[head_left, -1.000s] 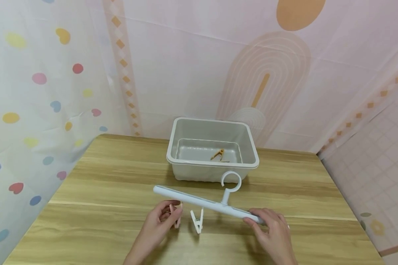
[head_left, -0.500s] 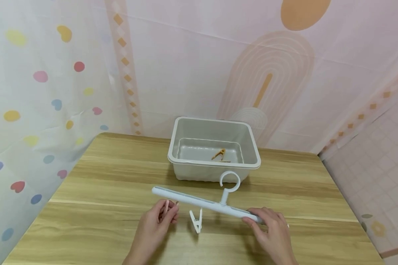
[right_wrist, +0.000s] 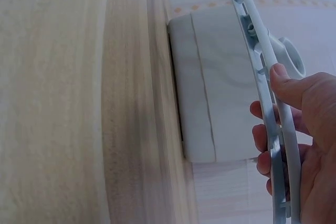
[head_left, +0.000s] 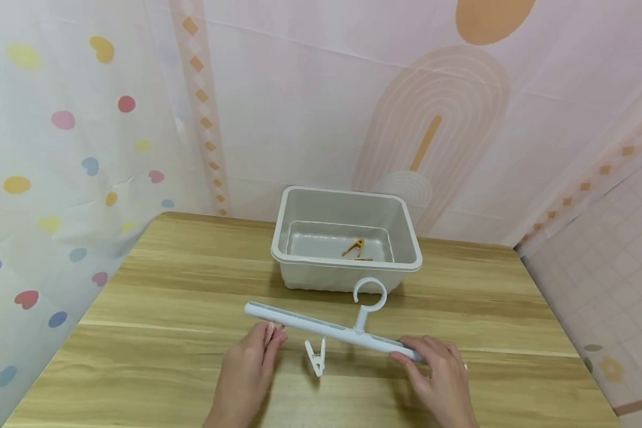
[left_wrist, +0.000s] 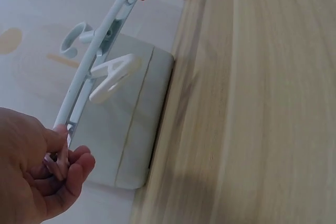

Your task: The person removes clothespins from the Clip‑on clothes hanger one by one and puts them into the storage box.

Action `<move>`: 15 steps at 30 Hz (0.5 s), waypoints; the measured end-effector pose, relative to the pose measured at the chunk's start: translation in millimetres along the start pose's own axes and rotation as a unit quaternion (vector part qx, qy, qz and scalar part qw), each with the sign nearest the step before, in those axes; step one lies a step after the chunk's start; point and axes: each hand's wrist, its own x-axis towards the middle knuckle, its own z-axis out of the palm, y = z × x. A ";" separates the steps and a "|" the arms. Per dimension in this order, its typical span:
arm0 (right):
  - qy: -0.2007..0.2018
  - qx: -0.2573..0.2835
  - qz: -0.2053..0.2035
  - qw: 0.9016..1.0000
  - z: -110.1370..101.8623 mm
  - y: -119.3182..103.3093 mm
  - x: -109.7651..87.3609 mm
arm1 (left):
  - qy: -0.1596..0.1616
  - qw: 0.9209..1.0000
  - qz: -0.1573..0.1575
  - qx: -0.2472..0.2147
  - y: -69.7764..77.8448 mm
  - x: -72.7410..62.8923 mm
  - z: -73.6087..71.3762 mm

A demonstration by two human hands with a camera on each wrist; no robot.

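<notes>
A pale blue hanger (head_left: 321, 326) with a round hook is held above the table, its left end raised. The right hand (head_left: 440, 373) grips its right end, thumb on one side and fingers curled round the other in the right wrist view. Near the left end, the left hand (head_left: 246, 365) pinches a pink clothespin (left_wrist: 59, 163) between thumb and fingers. The clothespin meets the hanger's bar there; whether its jaws clasp the bar is hidden by the fingers. A white clothespin (left_wrist: 113, 77) hangs from the bar's middle part, handles toward the person.
Behind the hanger stands a grey plastic bin (head_left: 348, 266) on the wooden table (head_left: 139, 345). An orange-brown clothespin (head_left: 355, 246) lies inside it, with part of another piece beside it. A patterned curtain (head_left: 299, 107) closes off the table's back and sides.
The left hand has turned inward and its fingers have closed up, so the pink clothespin is now mostly hidden in the head view. Right hand and hanger are nearly still.
</notes>
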 end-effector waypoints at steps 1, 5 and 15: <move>0.001 -0.003 0.001 1.000 -0.1 -0.4 -0.6 | 0.003 1.000 0.006 0.009 0.9 -0.6 0.4; -0.003 -0.010 0.009 1.000 -0.2 -1.5 -2.3 | 0.010 0.999 0.030 0.039 4.5 -1.3 1.2; 0.014 0.012 0.011 1.000 -0.1 -1.3 -4.7 | -0.086 0.933 -0.219 -0.271 10.3 5.6 2.2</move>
